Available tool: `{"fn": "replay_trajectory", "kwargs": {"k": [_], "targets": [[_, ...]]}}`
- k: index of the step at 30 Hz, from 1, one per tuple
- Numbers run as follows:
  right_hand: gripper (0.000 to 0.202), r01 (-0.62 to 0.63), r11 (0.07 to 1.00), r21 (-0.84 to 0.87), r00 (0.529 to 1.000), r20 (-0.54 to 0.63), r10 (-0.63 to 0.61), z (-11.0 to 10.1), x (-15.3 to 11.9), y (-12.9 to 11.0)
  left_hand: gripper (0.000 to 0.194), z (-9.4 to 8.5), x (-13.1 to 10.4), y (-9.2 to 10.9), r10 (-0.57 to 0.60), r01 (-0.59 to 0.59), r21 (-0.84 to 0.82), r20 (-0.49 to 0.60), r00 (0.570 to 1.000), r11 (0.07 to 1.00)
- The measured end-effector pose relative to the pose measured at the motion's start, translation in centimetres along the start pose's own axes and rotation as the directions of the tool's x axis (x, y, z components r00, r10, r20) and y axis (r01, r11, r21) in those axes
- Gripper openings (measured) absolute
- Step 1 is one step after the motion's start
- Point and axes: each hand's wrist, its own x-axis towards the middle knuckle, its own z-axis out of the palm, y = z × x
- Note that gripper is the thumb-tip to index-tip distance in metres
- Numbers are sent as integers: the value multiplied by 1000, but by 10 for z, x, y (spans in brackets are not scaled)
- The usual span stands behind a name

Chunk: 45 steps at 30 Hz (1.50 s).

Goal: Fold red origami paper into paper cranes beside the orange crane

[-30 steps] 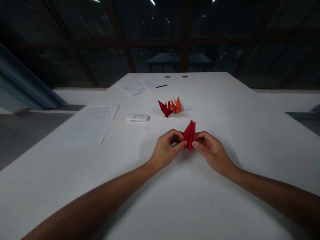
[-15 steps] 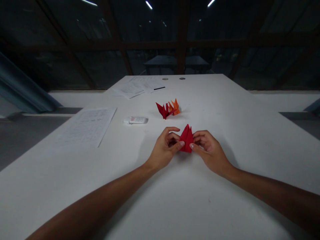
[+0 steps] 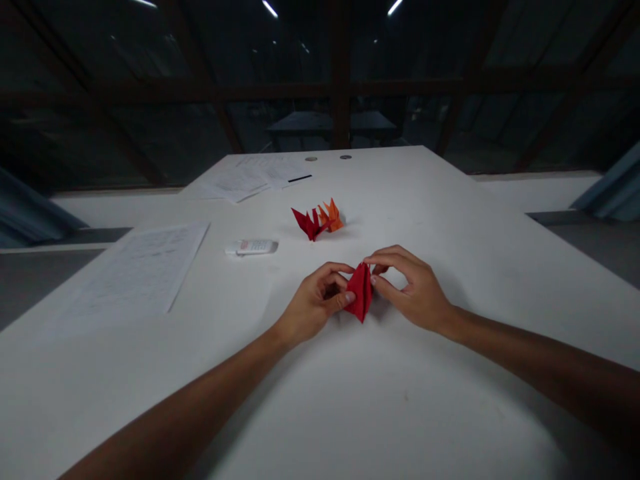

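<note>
A folded piece of red origami paper [image 3: 359, 293] is held between my two hands, just above the table. My left hand [image 3: 316, 300] pinches its left side, thumb on the near face and fingers behind. At the upper right, the thumb and index finger of my right hand [image 3: 413, 287] close on its top point and right edge. Beyond my hands stand a red paper crane [image 3: 309, 225] and an orange paper crane [image 3: 332, 216], close together, the red one partly in front.
The white table [image 3: 430, 393] carries a white oblong packet [image 3: 253, 247] left of the cranes and a printed sheet [image 3: 135, 267] at far left. More papers [image 3: 240, 180], a black pen-like strip [image 3: 300, 178] and two round discs [image 3: 345, 157] lie toward the far edge.
The red paper has turned so a side edge faces me. My right hand has moved from its lower right side up to its top point. The whole view has shifted a little.
</note>
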Motion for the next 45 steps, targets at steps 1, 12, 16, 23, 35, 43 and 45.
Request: {"fn": "replay_trajectory", "kwargs": {"k": [1,12,16,23,35,43,45], "targets": [[26,5,1000,-7,1000,-1,-5,-1,1,-1,37,0,0,0,-4,4,5,6,1000,1000],[8,-106,993,-44,994,-4,106,0,1,-3,36,1,-1,1,3,-3,6,-28,1000,1000],[10,-127,992,-19,992,14,127,-1,1,-5,38,2,-1,0,8,-7,8,-72,997,1000],[5,-131,991,6,991,-12,131,-1,2,-7,33,4,-2,-1,15,-4,97,-115,993,995],[6,-298,937,180,951,-25,307,4,-1,-1,34,5,-4,1,5,8,121,-108,994,993],[21,-429,778,458,896,110,430,5,4,6,34,1,-3,1,-23,23,25,-10,1000,999],[23,-443,761,474,889,125,440,5,4,6,34,-1,-3,3,-27,27,6,35,999,1000]]}}
